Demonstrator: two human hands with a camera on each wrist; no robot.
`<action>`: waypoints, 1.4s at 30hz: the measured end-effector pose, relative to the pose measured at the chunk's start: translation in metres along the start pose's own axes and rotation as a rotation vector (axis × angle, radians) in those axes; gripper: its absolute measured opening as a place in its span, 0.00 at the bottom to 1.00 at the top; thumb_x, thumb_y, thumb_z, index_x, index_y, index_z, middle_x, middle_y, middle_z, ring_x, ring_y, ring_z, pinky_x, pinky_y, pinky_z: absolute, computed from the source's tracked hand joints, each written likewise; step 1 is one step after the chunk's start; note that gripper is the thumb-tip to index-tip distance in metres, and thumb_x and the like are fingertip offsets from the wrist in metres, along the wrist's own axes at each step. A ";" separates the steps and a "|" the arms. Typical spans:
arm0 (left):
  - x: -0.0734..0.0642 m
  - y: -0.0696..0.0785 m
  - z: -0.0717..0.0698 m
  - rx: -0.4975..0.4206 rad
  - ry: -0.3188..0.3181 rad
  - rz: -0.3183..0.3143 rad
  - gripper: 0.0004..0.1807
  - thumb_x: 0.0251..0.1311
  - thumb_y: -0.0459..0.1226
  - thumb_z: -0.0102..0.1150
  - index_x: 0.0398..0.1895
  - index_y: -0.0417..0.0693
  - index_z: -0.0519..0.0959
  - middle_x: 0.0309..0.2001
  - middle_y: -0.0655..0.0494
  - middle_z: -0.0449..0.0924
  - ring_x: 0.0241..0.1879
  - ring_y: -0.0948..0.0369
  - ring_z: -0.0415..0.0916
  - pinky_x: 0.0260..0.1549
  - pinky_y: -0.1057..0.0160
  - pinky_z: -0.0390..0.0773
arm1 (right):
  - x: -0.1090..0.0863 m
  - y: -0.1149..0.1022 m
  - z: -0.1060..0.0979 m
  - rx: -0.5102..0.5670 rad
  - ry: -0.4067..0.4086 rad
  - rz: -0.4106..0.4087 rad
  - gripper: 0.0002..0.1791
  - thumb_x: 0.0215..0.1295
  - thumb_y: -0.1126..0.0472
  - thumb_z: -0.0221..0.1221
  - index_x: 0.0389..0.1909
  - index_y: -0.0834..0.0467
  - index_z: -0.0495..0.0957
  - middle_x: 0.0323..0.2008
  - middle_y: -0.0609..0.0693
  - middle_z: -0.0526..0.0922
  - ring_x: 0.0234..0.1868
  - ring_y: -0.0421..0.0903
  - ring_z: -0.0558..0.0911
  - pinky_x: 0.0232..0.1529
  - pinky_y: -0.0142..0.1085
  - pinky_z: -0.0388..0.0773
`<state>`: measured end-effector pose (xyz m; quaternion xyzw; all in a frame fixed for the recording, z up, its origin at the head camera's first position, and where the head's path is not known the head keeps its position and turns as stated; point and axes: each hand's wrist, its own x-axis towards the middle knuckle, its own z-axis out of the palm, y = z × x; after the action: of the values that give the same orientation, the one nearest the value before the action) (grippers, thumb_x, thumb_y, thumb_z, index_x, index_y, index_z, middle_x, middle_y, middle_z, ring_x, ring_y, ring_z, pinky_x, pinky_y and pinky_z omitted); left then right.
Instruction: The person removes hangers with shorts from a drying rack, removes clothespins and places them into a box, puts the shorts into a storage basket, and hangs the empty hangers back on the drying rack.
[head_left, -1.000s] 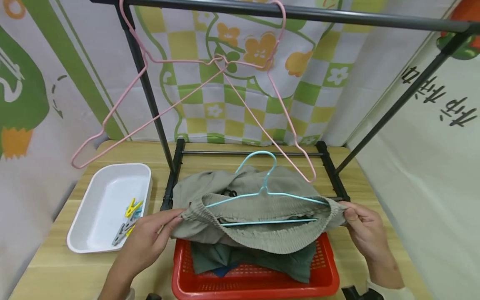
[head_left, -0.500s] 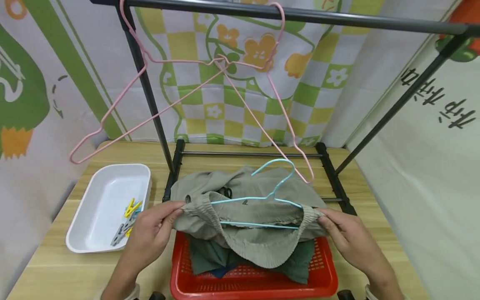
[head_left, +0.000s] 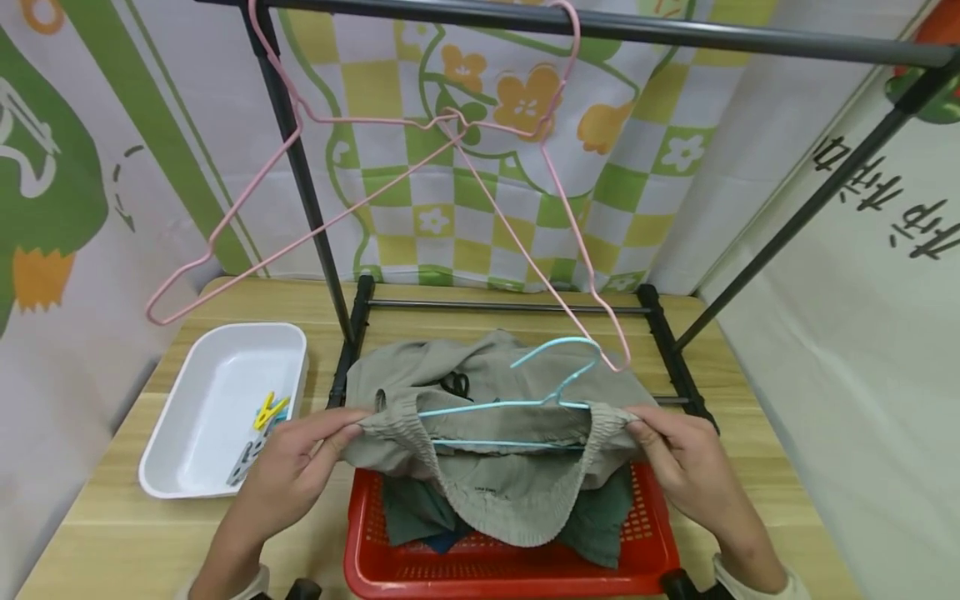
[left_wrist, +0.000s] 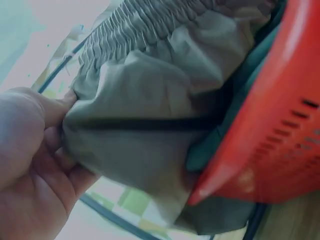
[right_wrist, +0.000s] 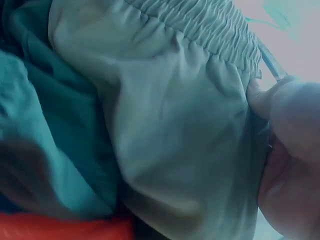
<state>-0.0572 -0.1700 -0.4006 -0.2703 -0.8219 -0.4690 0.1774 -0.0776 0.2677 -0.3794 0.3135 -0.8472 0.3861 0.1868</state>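
Grey-green pants (head_left: 491, 492) with an elastic waistband hang between my two hands, the waist opening facing up. My left hand (head_left: 288, 467) pinches one end of the waistband, thumb on top. At the other end, my right hand (head_left: 686, 467) pinches the band in the same way. A light blue clothes hanger (head_left: 495, 406) sits inside the waist, its hook leaning right and back. Gathered elastic (left_wrist: 135, 30) shows beside my left thumb in the left wrist view. The right wrist view has the pants' cloth (right_wrist: 185, 115) stretched to my right fingertips. The hanger's ends are hidden by the band.
Under the pants, a red plastic basket (head_left: 510, 579) holds dark green clothing (head_left: 600, 525). A white tray (head_left: 187, 433) with several clothespins (head_left: 270, 411) stands at left. Pink hangers (head_left: 367, 121) hang from the black rack's top bar (head_left: 675, 32), above the work.
My right hand has moved left, toward my left hand, and the waistband's front edge sags lower. The blue hanger's hook has tipped over to the right and down.
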 end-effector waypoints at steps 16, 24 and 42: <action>-0.023 -0.033 -0.013 0.134 -0.009 -0.036 0.15 0.62 0.21 0.64 0.44 0.46 0.88 0.42 0.62 0.87 0.40 0.66 0.84 0.42 0.75 0.77 | -0.018 0.021 -0.019 0.028 0.084 0.082 0.16 0.68 0.83 0.55 0.45 0.65 0.85 0.42 0.38 0.86 0.39 0.34 0.83 0.41 0.23 0.76; -0.010 -0.022 -0.005 0.029 -0.214 -0.062 0.24 0.70 0.25 0.57 0.66 0.50 0.80 0.59 0.60 0.82 0.56 0.61 0.81 0.50 0.65 0.81 | -0.008 0.017 -0.016 -0.019 0.001 0.022 0.18 0.62 0.83 0.61 0.45 0.61 0.86 0.41 0.42 0.86 0.39 0.35 0.83 0.42 0.24 0.77; 0.026 0.019 0.000 0.087 -0.178 0.158 0.24 0.63 0.18 0.60 0.60 0.43 0.82 0.55 0.54 0.85 0.50 0.57 0.84 0.49 0.70 0.79 | 0.000 0.007 -0.005 -0.045 -0.018 -0.007 0.16 0.63 0.78 0.65 0.48 0.60 0.88 0.43 0.46 0.88 0.41 0.41 0.87 0.44 0.23 0.78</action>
<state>-0.0660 -0.1553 -0.3737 -0.3668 -0.8300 -0.3919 0.1518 -0.0822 0.2753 -0.3804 0.3153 -0.8563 0.3635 0.1876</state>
